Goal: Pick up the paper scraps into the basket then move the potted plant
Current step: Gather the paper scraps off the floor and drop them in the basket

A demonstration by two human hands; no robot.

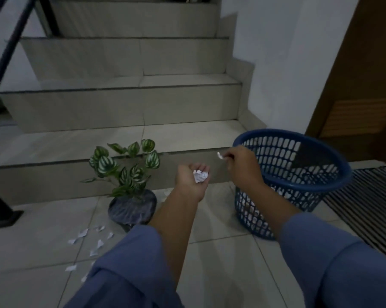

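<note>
- I count two hands in my view, both raised in front of the stairs (121, 103), each on a forearm coming out of a blue sleeve (129, 258).
- My left hand (193, 181) is cupped palm-up and half-curled around a small wad of crumpled scraps (200, 175); I cannot count the pieces in it.
- My right hand (243, 165) is pinched closed on one single scrap (220, 155), held at the fingertips just left of the basket rim and not over the opening.
- One blue basket (309, 185) stands on the tiled floor (220, 263) at the right, beside the bottom step. Through its slotted wall I see white scraps lying in the bottom; the number is not clear.
- One potted plant (129, 174) sits on the floor to the left of my hands, against the lowest step, its dark pot (132, 207) wrapped in something shiny.
- Loose scraps on the floor (85, 233): I count roughly nine or ten, scattered in front of and to the left of the pot, with a couple more blurred ones past my left wrist.
- One dark ribbed mat (365, 207) lies to the right of the basket.
</note>
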